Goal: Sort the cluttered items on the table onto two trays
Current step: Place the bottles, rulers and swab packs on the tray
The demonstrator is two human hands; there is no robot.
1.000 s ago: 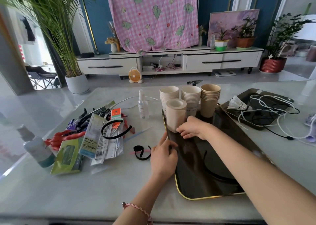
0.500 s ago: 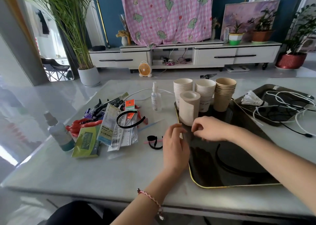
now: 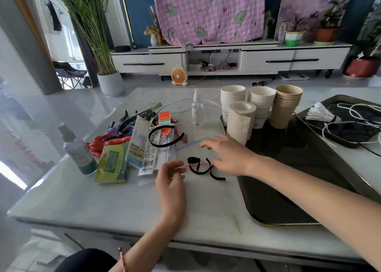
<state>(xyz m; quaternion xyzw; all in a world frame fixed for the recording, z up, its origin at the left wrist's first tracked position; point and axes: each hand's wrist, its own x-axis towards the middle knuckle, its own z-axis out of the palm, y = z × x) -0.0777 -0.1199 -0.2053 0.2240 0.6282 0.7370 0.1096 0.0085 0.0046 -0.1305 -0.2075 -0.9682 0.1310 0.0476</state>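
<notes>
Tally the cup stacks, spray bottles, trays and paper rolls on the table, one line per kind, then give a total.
Cup stacks: 3 (2 white, 1 brown)
Spray bottles: 2
Trays: 2
Paper rolls: 1
Total: 8

- One camera sits on the person's head.
- It looks forward and down at the table [image 3: 127, 197], close to both hands.
</notes>
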